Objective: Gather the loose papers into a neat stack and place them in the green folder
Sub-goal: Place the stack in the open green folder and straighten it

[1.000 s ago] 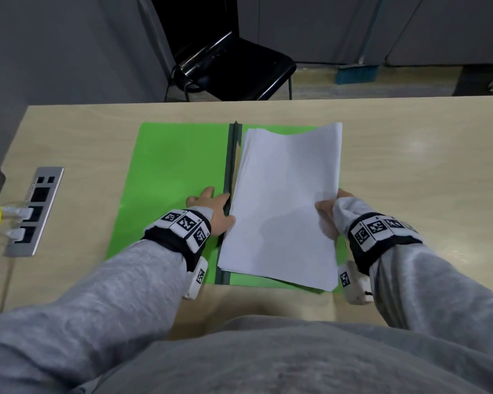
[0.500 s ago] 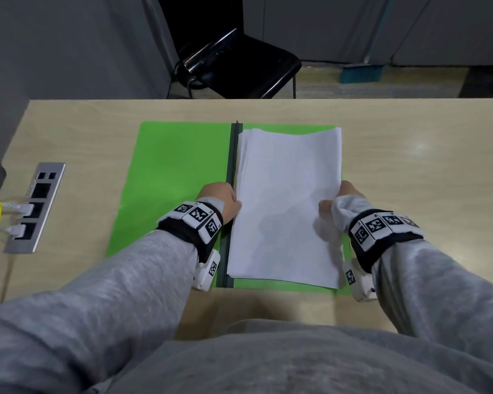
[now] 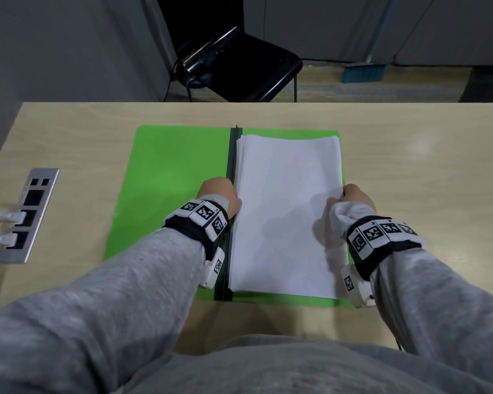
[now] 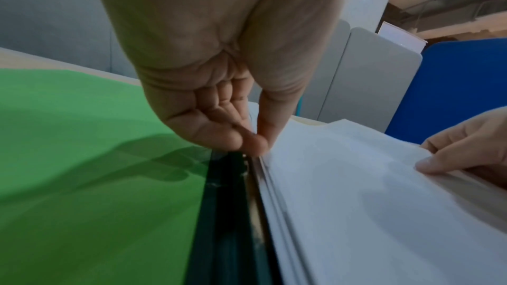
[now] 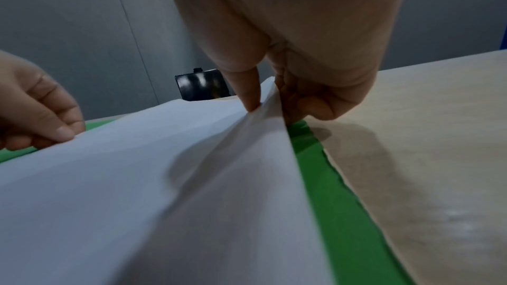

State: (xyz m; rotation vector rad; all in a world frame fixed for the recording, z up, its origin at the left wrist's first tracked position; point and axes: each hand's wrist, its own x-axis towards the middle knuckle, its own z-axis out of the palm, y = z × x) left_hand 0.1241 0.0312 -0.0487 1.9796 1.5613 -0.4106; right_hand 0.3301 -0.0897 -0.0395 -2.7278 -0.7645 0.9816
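Observation:
The green folder (image 3: 171,194) lies open on the wooden table, its dark spine (image 3: 233,155) running down the middle. A stack of white papers (image 3: 288,211) rests on the folder's right half, its left edge against the spine. My left hand (image 3: 221,193) pinches the stack's left edge beside the spine, thumb on top (image 4: 270,135). My right hand (image 3: 353,194) pinches the right edge, thumb on top and fingers underneath (image 5: 253,103), lifting the paper (image 5: 164,181) a little there. A strip of green folder (image 5: 343,214) shows past the stack's right edge.
A metal socket panel (image 3: 26,214) with plugged cables is set into the table (image 3: 424,180) at the left. A black chair (image 3: 239,64) stands beyond the far edge. Bare wood lies to the right of the folder.
The paper stack has swung from a tilt to lie square with the spine on the folder's right half. Both hands have moved a little forward with it.

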